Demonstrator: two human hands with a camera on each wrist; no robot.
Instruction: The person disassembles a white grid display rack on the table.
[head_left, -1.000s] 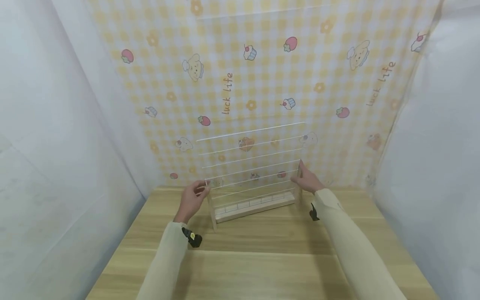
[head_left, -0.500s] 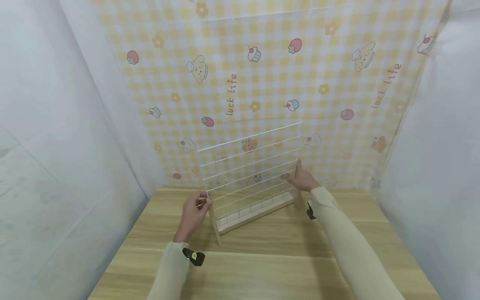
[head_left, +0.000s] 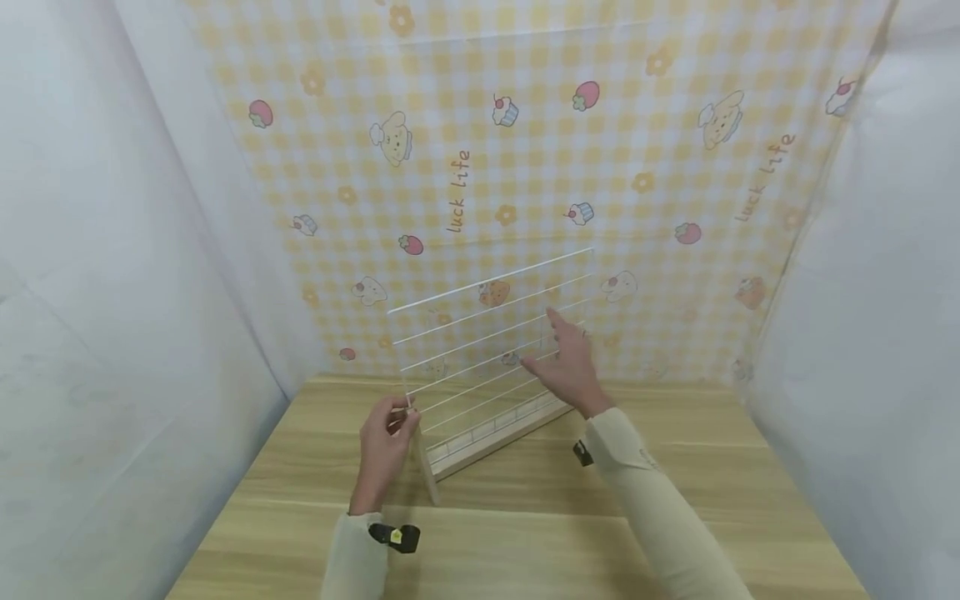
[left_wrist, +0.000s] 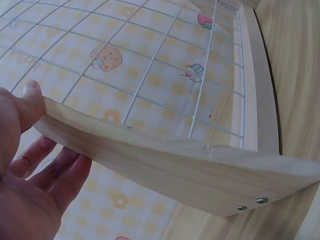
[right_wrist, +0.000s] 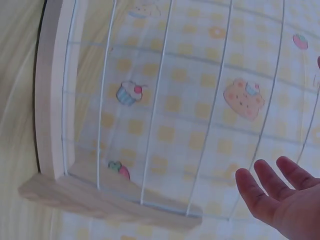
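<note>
A rack with a white wire grid [head_left: 491, 282] and a pale wooden base bar [head_left: 495, 442] stands at an angle on the table, its left end closer to me. My left hand [head_left: 384, 450] holds the top of its left wooden side board [left_wrist: 150, 155], thumb on the upper edge and fingers bent behind. Two screw heads [left_wrist: 251, 204] show low on that board. In front of the grid's right part is my right hand [head_left: 572, 367], fingers spread and holding nothing. The right side board [right_wrist: 110, 205] is free of the hand in the right wrist view.
The wood-grain table [head_left: 570, 533] extends around the rack. Behind it hangs a yellow checked cloth [head_left: 540, 167] with cartoon prints. White sheets enclose the left side [head_left: 112, 292] and right side [head_left: 885, 333].
The rack's left end has swung toward me with my left hand on it. My right hand has let go of the right side board and moved left in front of the grid.
</note>
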